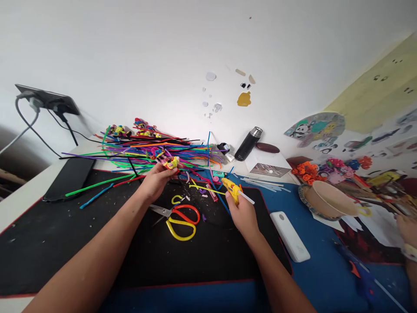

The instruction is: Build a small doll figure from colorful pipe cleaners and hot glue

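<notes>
My left hand (158, 179) is closed around a small yellow and multicoloured pipe-cleaner figure (172, 163), just in front of the heap of coloured pipe cleaners (156, 150). A yellow glue gun (232, 189) with a whitish stick at its back is gripped in my right hand (241, 213), its front pointing up and left. Between and below the hands lie open scissors (182, 219) with one red and one yellow handle, on the black mat (146, 261). Yellow, purple and white scraps are scattered near the scissors.
A black phone (70, 179) lies at the left. Behind stand a black thermos (248, 144) and a white box (269, 164). To the right are a white power bank (289, 237), a beige bowl (334, 200), a blue glue gun (361, 274) and another person's hand (407, 230).
</notes>
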